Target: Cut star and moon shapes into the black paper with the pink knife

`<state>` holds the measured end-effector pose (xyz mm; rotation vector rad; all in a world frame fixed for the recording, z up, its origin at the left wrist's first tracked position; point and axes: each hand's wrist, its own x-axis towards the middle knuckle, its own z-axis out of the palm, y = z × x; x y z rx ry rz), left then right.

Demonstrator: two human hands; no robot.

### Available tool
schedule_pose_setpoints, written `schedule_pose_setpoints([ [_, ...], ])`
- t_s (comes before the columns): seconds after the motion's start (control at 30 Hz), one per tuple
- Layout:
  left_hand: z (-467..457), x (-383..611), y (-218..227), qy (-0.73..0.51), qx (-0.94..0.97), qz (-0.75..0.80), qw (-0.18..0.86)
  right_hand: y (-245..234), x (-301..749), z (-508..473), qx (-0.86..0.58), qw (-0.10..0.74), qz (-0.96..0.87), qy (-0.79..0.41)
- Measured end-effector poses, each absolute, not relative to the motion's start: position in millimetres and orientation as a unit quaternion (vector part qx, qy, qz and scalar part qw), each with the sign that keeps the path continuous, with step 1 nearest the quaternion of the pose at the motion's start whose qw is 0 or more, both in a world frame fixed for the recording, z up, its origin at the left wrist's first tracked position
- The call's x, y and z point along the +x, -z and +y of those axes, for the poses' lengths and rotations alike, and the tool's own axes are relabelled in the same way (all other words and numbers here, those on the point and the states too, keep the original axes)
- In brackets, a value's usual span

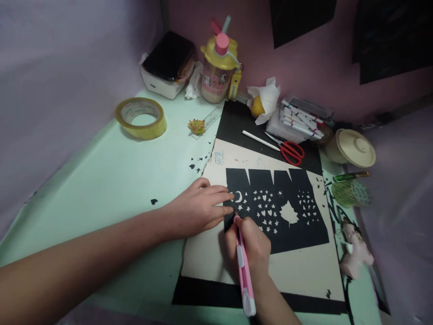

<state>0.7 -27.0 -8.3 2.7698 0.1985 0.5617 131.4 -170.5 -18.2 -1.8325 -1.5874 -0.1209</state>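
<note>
My right hand [252, 241] is closed round a pink craft knife [244, 271], its tip down at the left part of a black sheet of paper [284, 237]. My left hand [199, 208] lies flat with fingers stretched out, fingertips on the sheet's left edge, just beside the knife tip. Cut-out shapes show pale in the sheet: a moon, stars, hearts, a maple leaf and small triangles. Slits notch its top edge. Beneath lies a cream board [304, 275], which rests on larger black paper [199, 291]. The blade itself is hidden by my fingers.
Red-handled scissors [292, 152] and a white pen [260, 140] lie behind the sheet. A tape roll [158, 128], a leaf-shaped piece [196, 127] and a drinking cup [215, 81] stand further back. Markers [301, 119], a lidded pot [355, 149] and black scraps [154, 201] surround the work.
</note>
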Motion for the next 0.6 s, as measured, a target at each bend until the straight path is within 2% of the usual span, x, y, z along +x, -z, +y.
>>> schedule_pose_setpoints([
  [0.6,-28.4,0.5,10.2,-0.205,0.965,0.078,0.144,18.0,132.0,-172.5,-0.707,0.363,-0.607,0.012],
])
